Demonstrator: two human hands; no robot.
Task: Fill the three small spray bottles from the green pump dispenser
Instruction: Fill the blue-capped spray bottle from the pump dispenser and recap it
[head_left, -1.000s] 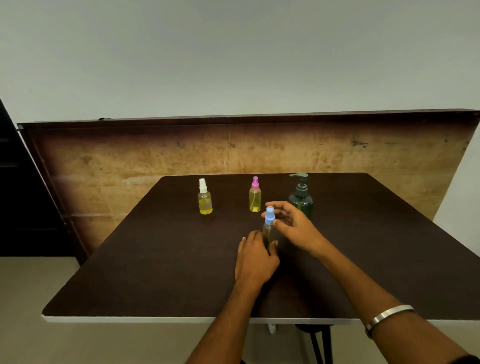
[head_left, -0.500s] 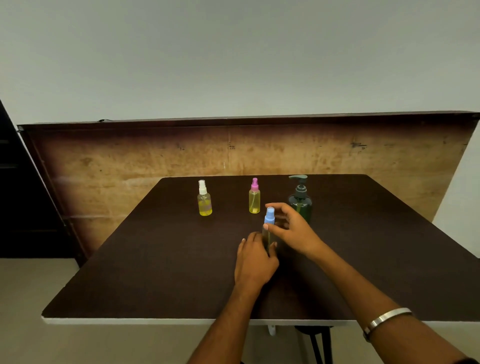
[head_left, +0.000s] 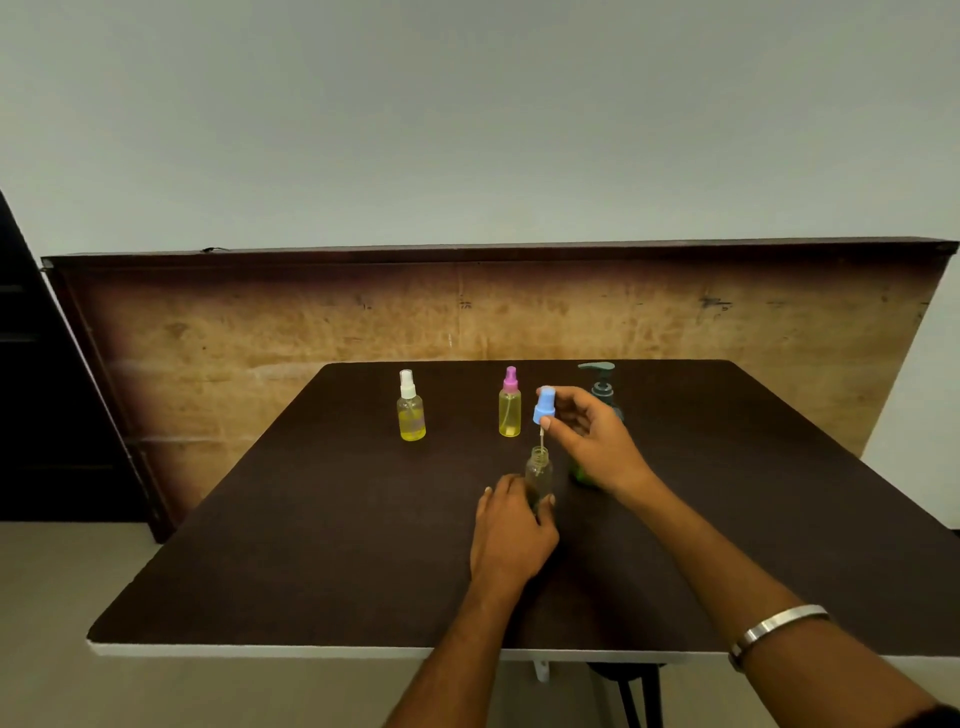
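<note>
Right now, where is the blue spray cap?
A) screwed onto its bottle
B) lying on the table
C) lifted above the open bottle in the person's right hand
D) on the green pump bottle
C: the right hand pinches the blue spray cap above the open bottle, which the left hand holds.

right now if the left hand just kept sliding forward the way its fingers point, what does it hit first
The left hand already grips the clear bottle, so it would push that first. Beyond it, the pink-capped bottle looks roughly in line, though depth is hard to judge from this one view.
</note>
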